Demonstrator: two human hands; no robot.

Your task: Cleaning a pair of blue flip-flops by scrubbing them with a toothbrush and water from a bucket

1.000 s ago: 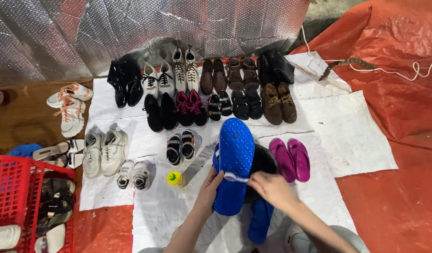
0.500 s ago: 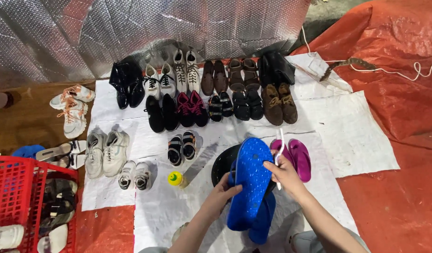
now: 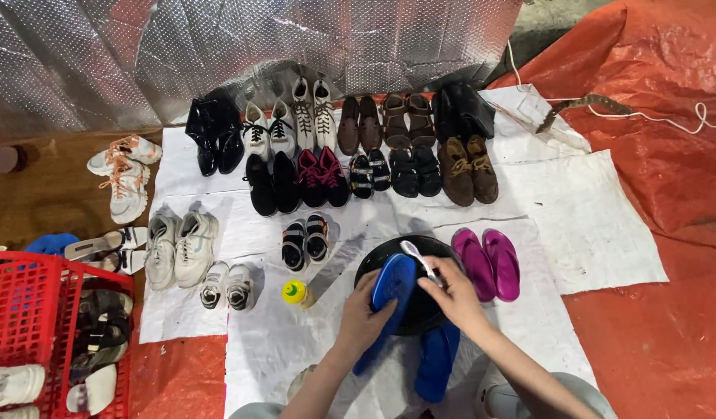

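My left hand (image 3: 367, 313) grips a blue slipper (image 3: 390, 293) by its edge and holds it on its side over a black round basin (image 3: 373, 260). My right hand (image 3: 451, 291) holds a white brush (image 3: 417, 257) against the slipper's upper end. The second blue slipper (image 3: 435, 363) lies flat on the white sheet (image 3: 598, 233) just below the basin. A small bottle with a yellow and green cap (image 3: 294, 292) lies left of my left hand.
Rows of shoes lie on the white sheet: black boots (image 3: 215, 133), sneakers, sandals, brown boots (image 3: 467, 167), pink slippers (image 3: 488, 262), white sneakers (image 3: 179, 246). A red crate (image 3: 24, 310) of footwear stands at lower left. Orange tarp (image 3: 668, 194) lies right, silver foil behind.
The blue slipper came down from upright and sole-facing to edge-on over the basin. My right hand moved onto its top with the brush. The view has shifted slightly.
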